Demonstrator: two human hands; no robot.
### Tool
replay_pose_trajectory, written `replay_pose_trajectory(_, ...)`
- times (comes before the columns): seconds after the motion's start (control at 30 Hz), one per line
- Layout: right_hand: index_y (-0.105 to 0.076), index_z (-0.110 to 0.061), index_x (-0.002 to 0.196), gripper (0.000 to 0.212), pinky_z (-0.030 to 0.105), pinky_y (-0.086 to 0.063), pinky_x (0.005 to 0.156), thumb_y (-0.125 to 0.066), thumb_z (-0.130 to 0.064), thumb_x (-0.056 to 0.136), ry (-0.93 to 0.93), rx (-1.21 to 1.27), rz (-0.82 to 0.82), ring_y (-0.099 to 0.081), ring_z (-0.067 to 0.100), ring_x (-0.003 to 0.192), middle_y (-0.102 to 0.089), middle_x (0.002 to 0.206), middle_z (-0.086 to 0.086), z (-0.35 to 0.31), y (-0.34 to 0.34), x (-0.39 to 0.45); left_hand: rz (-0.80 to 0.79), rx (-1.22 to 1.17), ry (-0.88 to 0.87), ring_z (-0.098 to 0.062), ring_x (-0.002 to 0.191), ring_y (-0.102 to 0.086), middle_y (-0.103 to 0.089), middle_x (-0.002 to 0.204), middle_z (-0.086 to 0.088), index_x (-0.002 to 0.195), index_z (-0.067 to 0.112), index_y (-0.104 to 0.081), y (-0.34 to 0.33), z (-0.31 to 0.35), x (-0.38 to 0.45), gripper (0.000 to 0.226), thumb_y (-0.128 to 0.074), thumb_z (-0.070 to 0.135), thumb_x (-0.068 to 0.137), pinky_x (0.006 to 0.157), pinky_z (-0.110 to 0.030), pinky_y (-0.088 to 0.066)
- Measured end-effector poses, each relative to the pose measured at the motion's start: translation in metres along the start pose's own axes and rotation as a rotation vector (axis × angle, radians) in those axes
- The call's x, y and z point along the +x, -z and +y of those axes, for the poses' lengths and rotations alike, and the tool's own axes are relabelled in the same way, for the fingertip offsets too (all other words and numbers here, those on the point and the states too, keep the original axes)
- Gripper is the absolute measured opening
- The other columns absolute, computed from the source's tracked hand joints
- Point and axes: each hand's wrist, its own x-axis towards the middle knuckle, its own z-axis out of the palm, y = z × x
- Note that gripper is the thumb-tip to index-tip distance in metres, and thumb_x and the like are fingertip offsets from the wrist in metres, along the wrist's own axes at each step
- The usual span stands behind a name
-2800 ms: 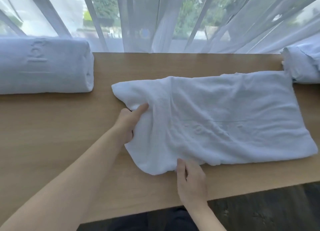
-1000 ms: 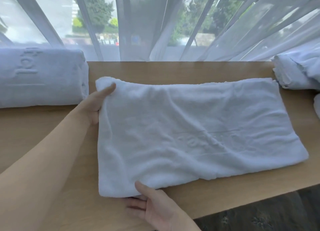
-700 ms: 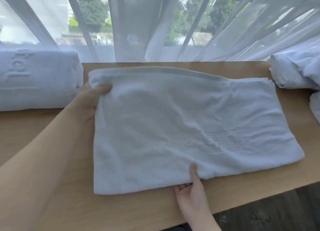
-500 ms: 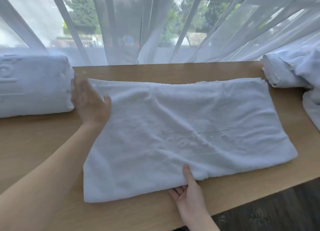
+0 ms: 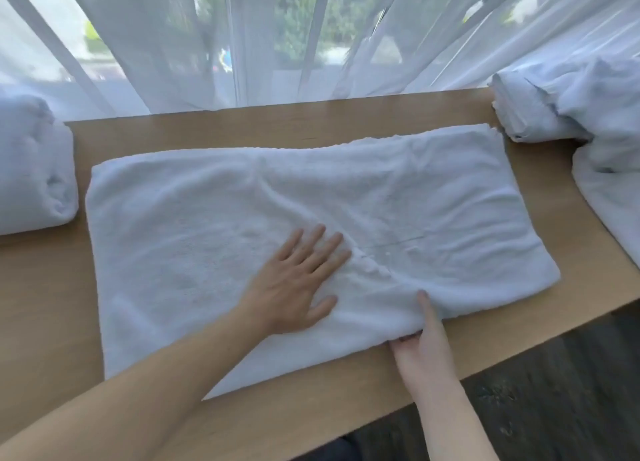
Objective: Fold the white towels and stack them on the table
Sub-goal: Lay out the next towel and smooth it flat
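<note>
Our left hand (image 5: 294, 287) lies flat with straight fingers on the white towel (image 5: 194, 253) spread in the middle of the counter (image 5: 45, 280). Our right hand (image 5: 420, 343) pinches its near edge, low in the frame.

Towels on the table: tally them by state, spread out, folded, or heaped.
Spread flat under the left hand and right hand: 1, the towel
Folded: 1, the folded bundle at the left
Heaped: 1 unfolded pile at the right; its towels cannot be told apart
Total: 3
</note>
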Motion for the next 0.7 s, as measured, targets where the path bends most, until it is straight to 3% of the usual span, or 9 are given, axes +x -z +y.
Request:
replay_pose_trajectory(0.1, -0.062, -0.022, 0.131, 0.054, 0.047, -0.054, 0.096, -0.079, -0.041, 0.084, 0.021, -0.004, 0.01, -0.071, 0.026, 0.109, -0.072, 0.123, 0.005, -0.028, -0.002, 0.024, -0.005, 0.018, -0.141, -0.029, 0.155, 0.003, -0.003, 0.169, -0.003, 0.161, 0.025, -0.005, -0.012, 0.017, -0.018, 0.072, -0.03, 0.057, 0.102, 0.124, -0.052, -0.005)
replay_pose_trajectory(0.2, -0.065, -0.022, 0.121, 0.051, 0.042, -0.059, 0.084, -0.086, -0.036, 0.076, 0.044, -0.005, 0.142, -0.074, 0.022, 0.1, -0.075, 0.115, 0.002, -0.029, 0.002, 0.034, -0.011, 0.049, -0.172, -0.03, 0.155, 0.0, -0.005, 0.169, -0.003, 0.161, 0.026, -0.009, -0.013, 0.022, -0.025, 0.068, -0.03, 0.056, 0.104, 0.123, -0.052, -0.008)
replay_pose_trajectory(0.27, -0.062, -0.024, 0.112, 0.048, 0.035, -0.059, 0.073, -0.088, -0.038, 0.075, 0.117, -0.067, 0.351, -0.073, 0.02, 0.093, -0.073, 0.109, 0.0, -0.022, 0.013, 0.034, 0.0, 0.021, -0.173, -0.028, 0.155, -0.006, -0.013, 0.168, -0.002, 0.161, 0.027, -0.017, -0.011, 0.023, -0.024, 0.064, -0.03, 0.055, 0.104, 0.123, -0.05, -0.008)
replay_pose_trajectory(0.33, -0.051, -0.017, 0.112, 0.052, 0.035, -0.055, 0.068, -0.085, -0.036, 0.078, 0.286, -0.336, 0.638, -0.067, 0.022, 0.091, -0.063, 0.109, 0.0, -0.022, 0.025, 0.033, 0.038, -0.053, -0.111, -0.026, 0.152, -0.022, -0.032, 0.162, -0.003, 0.157, 0.026, -0.032, -0.007, 0.024, -0.014, 0.059, -0.033, 0.053, 0.104, 0.124, -0.046, -0.014)
replay_pose_trajectory(0.4, -0.042, -0.023, 0.114, 0.045, 0.049, -0.054, 0.078, -0.076, -0.029, 0.085, 0.627, -0.693, 0.741, -0.057, 0.028, 0.098, -0.048, 0.111, -0.002, -0.03, 0.028, 0.033, 0.106, -0.13, 0.044, -0.028, 0.149, -0.031, -0.04, 0.156, -0.006, 0.151, 0.021, -0.043, -0.003, 0.03, 0.007, 0.055, -0.034, 0.049, 0.105, 0.123, -0.044, -0.018)
replay_pose_trajectory(0.5, -0.05, -0.019, 0.121, 0.03, 0.056, -0.047, 0.095, -0.055, -0.03, 0.094, 1.104, -1.1, 0.33, -0.052, 0.029, 0.115, -0.049, 0.121, -0.004, -0.042, 0.008, 0.047, 0.124, -0.171, 0.267, -0.03, 0.155, -0.01, -0.024, 0.164, -0.011, 0.155, 0.012, -0.033, 0.004, 0.047, 0.059, 0.061, -0.025, 0.046, 0.105, 0.125, -0.046, -0.012)
replay_pose_trajectory(0.57, -0.052, -0.015, 0.138, 0.043, 0.052, -0.034, 0.113, -0.046, -0.033, 0.099, 1.16, -1.413, 0.009, -0.043, 0.03, 0.136, -0.049, 0.145, 0.007, -0.047, -0.013, 0.07, 0.096, -0.155, 0.356, -0.028, 0.155, 0.001, -0.011, 0.167, -0.011, 0.159, 0.009, -0.019, 0.002, 0.059, 0.091, 0.065, -0.018, 0.044, 0.104, 0.126, -0.044, -0.002)
replay_pose_trajectory(0.6, -0.045, -0.019, 0.149, 0.05, 0.05, -0.023, 0.12, -0.04, -0.037, 0.103, 1.135, -1.612, -0.097, -0.031, 0.029, 0.147, -0.036, 0.159, 0.008, -0.052, -0.018, 0.083, 0.077, -0.145, 0.397, -0.026, 0.154, 0.006, -0.005, 0.168, -0.01, 0.159, 0.009, -0.013, 0.0, 0.063, 0.102, 0.065, -0.016, 0.043, 0.104, 0.126, -0.043, 0.003)
replay_pose_trajectory(0.7, -0.014, -0.036, 0.16, 0.06, 0.047, 0.0, 0.125, -0.022, -0.053, 0.103, 1.095, -1.963, -0.231, 0.001, 0.02, 0.156, -0.001, 0.169, -0.003, -0.076, -0.013, 0.125, 0.085, -0.082, 0.445, -0.026, 0.155, 0.003, -0.005, 0.168, -0.009, 0.16, 0.009, -0.011, -0.009, 0.07, 0.113, 0.063, -0.02, 0.039, 0.104, 0.126, -0.046, -0.002)
